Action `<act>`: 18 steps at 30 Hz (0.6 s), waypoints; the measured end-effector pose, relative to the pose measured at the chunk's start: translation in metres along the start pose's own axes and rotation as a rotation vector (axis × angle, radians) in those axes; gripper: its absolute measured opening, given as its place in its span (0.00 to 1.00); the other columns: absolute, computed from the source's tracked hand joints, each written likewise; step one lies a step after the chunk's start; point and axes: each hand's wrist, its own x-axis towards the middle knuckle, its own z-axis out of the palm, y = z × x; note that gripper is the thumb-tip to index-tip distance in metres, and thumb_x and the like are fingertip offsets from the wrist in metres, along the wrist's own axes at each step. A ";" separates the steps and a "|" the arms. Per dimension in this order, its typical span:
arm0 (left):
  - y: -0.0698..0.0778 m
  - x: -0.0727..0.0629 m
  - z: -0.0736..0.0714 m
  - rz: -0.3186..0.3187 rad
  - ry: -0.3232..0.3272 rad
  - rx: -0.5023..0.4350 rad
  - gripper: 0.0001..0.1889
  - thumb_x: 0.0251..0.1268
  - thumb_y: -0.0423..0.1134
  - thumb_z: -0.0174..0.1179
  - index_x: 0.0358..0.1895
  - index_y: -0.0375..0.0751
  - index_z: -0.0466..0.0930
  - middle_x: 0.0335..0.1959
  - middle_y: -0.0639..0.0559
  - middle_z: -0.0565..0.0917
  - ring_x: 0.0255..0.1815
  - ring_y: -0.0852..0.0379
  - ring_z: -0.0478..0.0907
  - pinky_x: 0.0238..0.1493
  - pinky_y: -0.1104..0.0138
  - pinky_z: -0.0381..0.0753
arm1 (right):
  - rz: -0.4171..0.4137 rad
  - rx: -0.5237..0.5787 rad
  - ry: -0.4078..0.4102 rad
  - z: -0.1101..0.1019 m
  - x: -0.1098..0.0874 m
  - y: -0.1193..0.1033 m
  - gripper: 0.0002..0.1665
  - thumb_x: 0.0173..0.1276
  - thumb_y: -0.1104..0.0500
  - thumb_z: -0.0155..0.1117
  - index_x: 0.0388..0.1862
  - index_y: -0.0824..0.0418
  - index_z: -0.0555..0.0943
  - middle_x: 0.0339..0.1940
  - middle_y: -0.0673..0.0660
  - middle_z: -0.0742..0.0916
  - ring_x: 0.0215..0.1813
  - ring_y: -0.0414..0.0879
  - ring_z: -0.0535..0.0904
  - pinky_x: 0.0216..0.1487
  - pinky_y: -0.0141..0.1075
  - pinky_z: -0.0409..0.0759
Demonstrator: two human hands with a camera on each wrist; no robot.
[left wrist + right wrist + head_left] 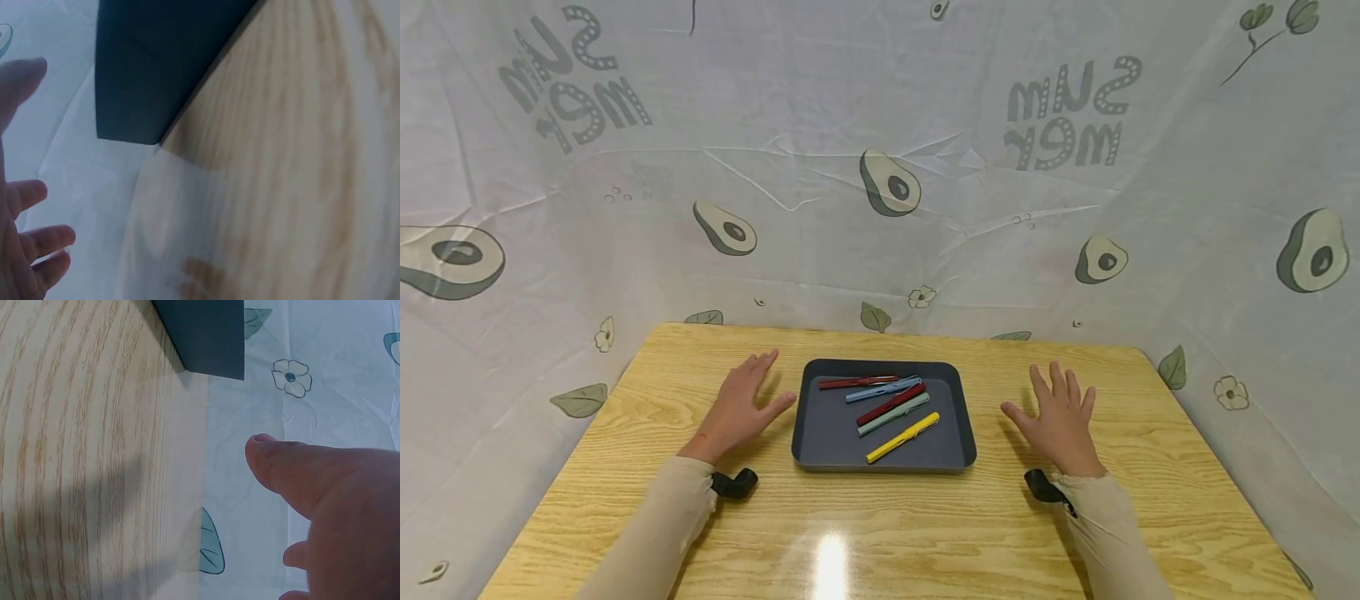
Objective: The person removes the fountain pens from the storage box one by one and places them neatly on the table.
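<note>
A dark grey tray (831, 437) lies on the wooden table between my two hands. In it several capped pens lie slantwise: a red pen (850, 383) at the back, then a blue pen (880, 389), a dark red pen (891, 405), a mint green pen (893, 415) and a yellow pen (901, 439) nearest me. My left hand (741, 408) holds nothing, its thumb pointing towards the tray's left side. Over on the right, my right hand (1062, 425) is spread and empty, farther from the tray. Each wrist view shows a corner of the tray beyond the fingers.
The wooden table (760, 533) spreads around the tray, with a glare spot near its front. A pale curtain (805, 92) printed with avocados and leaves hangs behind and at both sides. Black wrist devices (735, 483) sit at the beige sleeves (647, 533).
</note>
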 end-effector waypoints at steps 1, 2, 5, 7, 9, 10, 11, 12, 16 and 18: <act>0.000 0.000 0.001 0.004 -0.003 -0.016 0.45 0.73 0.63 0.59 0.84 0.43 0.54 0.81 0.34 0.59 0.83 0.34 0.49 0.81 0.36 0.43 | 0.000 0.001 0.000 0.000 0.000 0.000 0.53 0.74 0.41 0.66 0.82 0.71 0.57 0.80 0.81 0.54 0.80 0.78 0.40 0.73 0.77 0.25; 0.001 -0.001 0.003 0.007 -0.008 -0.030 0.45 0.73 0.62 0.59 0.84 0.44 0.55 0.81 0.35 0.60 0.83 0.34 0.50 0.81 0.37 0.42 | 0.001 0.002 0.002 -0.001 0.000 -0.001 0.53 0.74 0.41 0.66 0.82 0.72 0.57 0.80 0.81 0.54 0.80 0.78 0.41 0.73 0.77 0.26; 0.002 -0.002 0.007 0.013 -0.026 -0.084 0.43 0.75 0.60 0.59 0.83 0.44 0.56 0.81 0.35 0.60 0.83 0.33 0.50 0.81 0.36 0.39 | 0.008 -0.001 -0.005 -0.002 0.000 -0.003 0.53 0.73 0.41 0.66 0.81 0.72 0.58 0.80 0.80 0.56 0.80 0.79 0.42 0.73 0.77 0.27; 0.002 -0.003 0.009 0.009 -0.037 -0.133 0.41 0.75 0.59 0.59 0.83 0.44 0.56 0.81 0.35 0.59 0.83 0.33 0.50 0.81 0.35 0.39 | 0.012 -0.002 -0.014 -0.002 0.000 -0.003 0.53 0.73 0.41 0.66 0.81 0.71 0.58 0.80 0.80 0.56 0.80 0.79 0.42 0.73 0.77 0.27; 0.003 -0.004 0.012 -0.004 -0.053 -0.190 0.41 0.76 0.59 0.58 0.84 0.46 0.56 0.82 0.35 0.57 0.83 0.33 0.49 0.80 0.34 0.42 | 0.015 0.001 -0.022 -0.002 0.000 -0.003 0.52 0.74 0.41 0.67 0.81 0.71 0.58 0.80 0.80 0.56 0.80 0.79 0.43 0.73 0.78 0.27; 0.003 -0.004 0.013 -0.009 -0.063 -0.213 0.41 0.76 0.59 0.58 0.84 0.47 0.55 0.82 0.35 0.56 0.83 0.33 0.49 0.79 0.33 0.44 | 0.015 0.004 -0.025 -0.002 0.000 -0.003 0.52 0.73 0.41 0.67 0.81 0.71 0.58 0.80 0.80 0.56 0.80 0.79 0.43 0.73 0.78 0.28; 0.004 -0.005 0.014 -0.016 -0.072 -0.236 0.41 0.76 0.59 0.58 0.84 0.48 0.55 0.83 0.36 0.55 0.83 0.33 0.48 0.79 0.33 0.46 | 0.015 0.008 -0.028 -0.002 0.000 -0.004 0.52 0.73 0.41 0.67 0.81 0.72 0.58 0.80 0.80 0.56 0.80 0.79 0.44 0.73 0.78 0.29; 0.004 -0.005 0.016 -0.018 -0.079 -0.250 0.41 0.76 0.59 0.58 0.84 0.49 0.54 0.83 0.37 0.55 0.83 0.34 0.48 0.79 0.32 0.48 | 0.015 0.009 -0.031 -0.002 0.000 -0.004 0.52 0.73 0.42 0.67 0.81 0.72 0.59 0.80 0.80 0.56 0.80 0.79 0.45 0.73 0.78 0.30; 0.004 -0.006 0.020 0.003 -0.098 -0.275 0.40 0.77 0.59 0.58 0.84 0.51 0.54 0.83 0.40 0.56 0.83 0.35 0.51 0.77 0.32 0.54 | 0.018 0.012 -0.053 -0.002 0.000 -0.004 0.51 0.74 0.43 0.67 0.81 0.72 0.59 0.79 0.80 0.57 0.79 0.79 0.47 0.73 0.78 0.34; 0.004 -0.006 0.021 0.019 -0.106 -0.280 0.40 0.76 0.58 0.59 0.84 0.52 0.54 0.82 0.42 0.58 0.83 0.36 0.52 0.77 0.32 0.55 | 0.023 0.013 -0.067 -0.002 0.000 -0.004 0.51 0.74 0.43 0.67 0.81 0.72 0.58 0.79 0.80 0.57 0.79 0.79 0.47 0.73 0.78 0.34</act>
